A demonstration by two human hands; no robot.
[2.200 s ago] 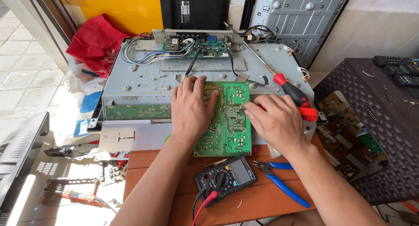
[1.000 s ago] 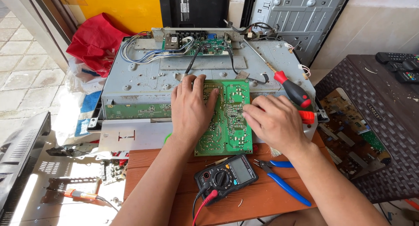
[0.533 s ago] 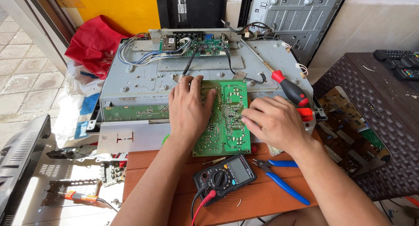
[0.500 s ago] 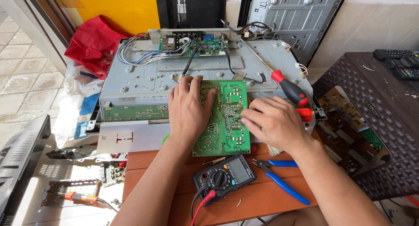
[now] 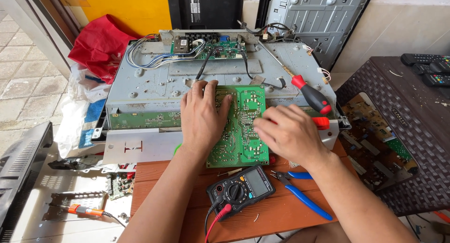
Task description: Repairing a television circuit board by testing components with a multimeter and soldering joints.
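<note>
A green circuit board (image 5: pixel 243 130) lies solder side up on the front edge of a grey metal television chassis (image 5: pixel 154 88). My left hand (image 5: pixel 202 116) rests flat on the board's left half, fingers spread toward the chassis. My right hand (image 5: pixel 288 132) lies at the board's right edge with its fingertips on the solder side; whether it pinches anything is hidden. Just below the board sits a black multimeter (image 5: pixel 241 191) with red and black leads.
A red-handled screwdriver (image 5: pixel 309 94) lies on the chassis. Blue-handled pliers (image 5: pixel 302 196) rest on the red-brown wooden table (image 5: pixel 276 219). Right: a dark wicker table (image 5: pixel 417 130) with remote controls (image 5: pixel 429 64) and more boards (image 5: pixel 375 149). A red bag (image 5: pixel 101 43) lies back left.
My right hand has slid a little left across the board's right edge. My left hand stays flat on the board. The camera has shifted slightly.
</note>
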